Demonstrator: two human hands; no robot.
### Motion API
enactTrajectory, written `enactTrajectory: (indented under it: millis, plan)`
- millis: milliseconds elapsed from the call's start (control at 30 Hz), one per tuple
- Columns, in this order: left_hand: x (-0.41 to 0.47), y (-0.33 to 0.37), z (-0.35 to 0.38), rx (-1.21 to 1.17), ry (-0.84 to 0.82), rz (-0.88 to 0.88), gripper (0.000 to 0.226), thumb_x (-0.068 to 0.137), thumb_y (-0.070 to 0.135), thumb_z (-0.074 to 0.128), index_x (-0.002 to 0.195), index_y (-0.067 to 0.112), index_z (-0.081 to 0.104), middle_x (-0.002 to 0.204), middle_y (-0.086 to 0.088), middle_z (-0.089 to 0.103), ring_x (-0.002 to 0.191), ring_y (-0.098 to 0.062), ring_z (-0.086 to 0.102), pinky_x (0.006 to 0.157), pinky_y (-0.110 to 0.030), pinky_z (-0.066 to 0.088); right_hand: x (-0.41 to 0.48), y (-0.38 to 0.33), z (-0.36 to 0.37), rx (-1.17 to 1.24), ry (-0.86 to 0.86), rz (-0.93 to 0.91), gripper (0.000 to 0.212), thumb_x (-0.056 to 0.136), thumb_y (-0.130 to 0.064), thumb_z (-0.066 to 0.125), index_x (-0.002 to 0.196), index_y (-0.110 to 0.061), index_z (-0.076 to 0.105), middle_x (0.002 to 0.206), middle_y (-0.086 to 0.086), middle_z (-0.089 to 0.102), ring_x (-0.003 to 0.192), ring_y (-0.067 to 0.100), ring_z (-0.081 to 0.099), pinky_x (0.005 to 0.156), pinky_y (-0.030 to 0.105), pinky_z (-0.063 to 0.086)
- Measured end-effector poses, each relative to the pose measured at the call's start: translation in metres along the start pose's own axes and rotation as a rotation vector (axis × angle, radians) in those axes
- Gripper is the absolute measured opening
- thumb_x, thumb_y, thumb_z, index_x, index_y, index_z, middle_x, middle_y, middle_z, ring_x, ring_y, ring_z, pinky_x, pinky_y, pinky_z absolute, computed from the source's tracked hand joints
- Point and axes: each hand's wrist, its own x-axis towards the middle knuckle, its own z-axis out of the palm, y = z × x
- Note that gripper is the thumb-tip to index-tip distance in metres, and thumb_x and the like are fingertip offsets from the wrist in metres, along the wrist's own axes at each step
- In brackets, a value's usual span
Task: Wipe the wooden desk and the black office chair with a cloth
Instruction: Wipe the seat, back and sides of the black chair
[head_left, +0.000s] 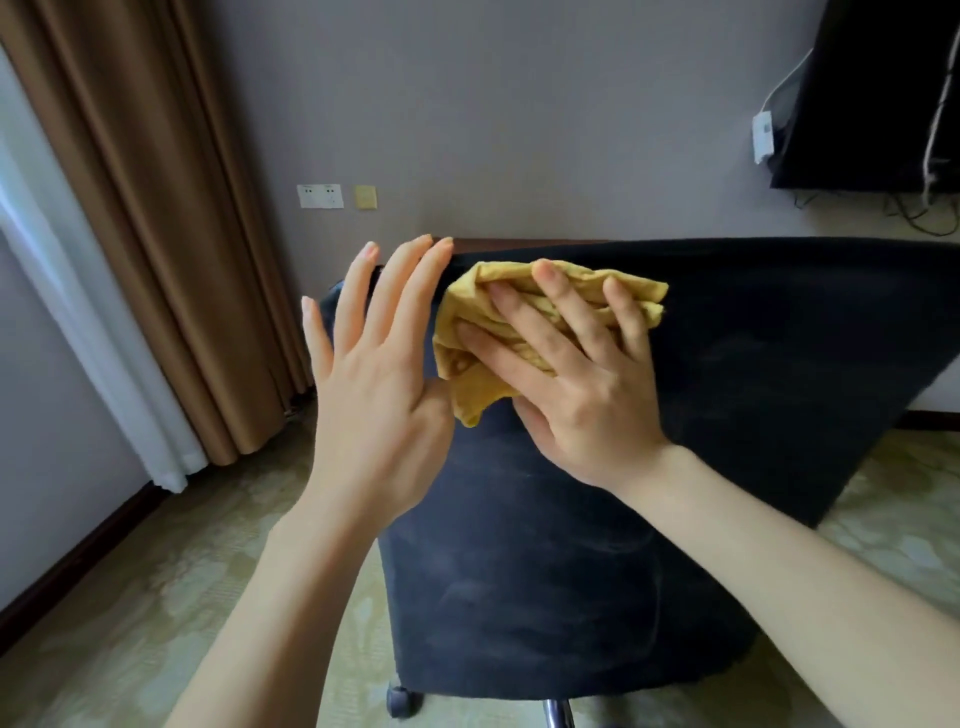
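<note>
The black office chair (675, 467) fills the middle of the head view, its fabric back facing me. A crumpled yellow cloth (467, 374) lies against the upper left of that back. My right hand (571, 384) presses the cloth flat onto the chair with spread fingers. My left hand (374, 384) is held up just left of the cloth, fingers straight, at the chair's left edge; I cannot tell whether it touches the chair. A thin strip of the wooden desk (519, 241) shows behind the chair's top edge.
Brown curtains (156, 234) and a white sheer hang at the left. Wall sockets (319, 196) sit on the grey wall. A black screen (872, 93) with cables is mounted at top right. Patterned carpet (130, 597) surrounds the chair; a castor (402, 699) shows below.
</note>
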Motion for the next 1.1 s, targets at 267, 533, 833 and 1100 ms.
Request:
enactTrajectory:
  millis: [267,533,833,1100]
  plan:
    - [0.016,-0.034,-0.013,0.056,0.010,-0.132,0.081,0.062,0.009,0.034,0.141,0.030,0.032,0.150,0.013,0.028,0.144,-0.005,0.004,0.112,-0.047,-0.012,-0.015,-0.023,0.021,-0.047,-0.221,-0.199,0.035,0.091,-0.022,0.054,0.125,-0.023,0.061,0.140,-0.003,0.051,0.133,0.019,0.043,0.113,0.038,0.022]
    - [0.019,-0.015,-0.017,0.128,-0.008,-0.098,0.090,0.066,0.015,0.036,0.150,0.032,0.011,0.157,0.017,0.000,0.146,-0.013,-0.008,0.113,-0.051,-0.010,-0.105,0.011,-0.012,-0.139,-0.466,-0.393,0.037,0.090,-0.018,0.054,0.125,-0.027,0.062,0.137,-0.009,0.053,0.130,0.012,0.046,0.108,0.032,0.032]
    - [0.003,0.025,0.022,-0.010,-0.045,0.025,0.085,0.070,0.012,0.033,0.150,0.033,0.011,0.153,0.024,-0.007,0.143,-0.003,-0.016,0.111,-0.046,-0.015,-0.100,0.087,-0.070,-0.299,-0.203,-0.241,0.042,0.094,-0.004,0.056,0.130,-0.026,0.056,0.133,-0.003,0.052,0.124,0.022,0.045,0.109,0.040,0.026]
    - [0.004,0.019,0.021,0.112,0.003,0.019,0.079,0.076,0.015,0.033,0.149,0.035,0.014,0.157,0.018,0.007,0.144,-0.003,-0.006,0.112,-0.052,-0.012,-0.008,0.065,-0.047,-0.234,0.086,-0.041,0.036,0.093,-0.009,0.058,0.125,-0.026,0.062,0.133,-0.002,0.052,0.127,0.024,0.042,0.109,0.043,0.024]
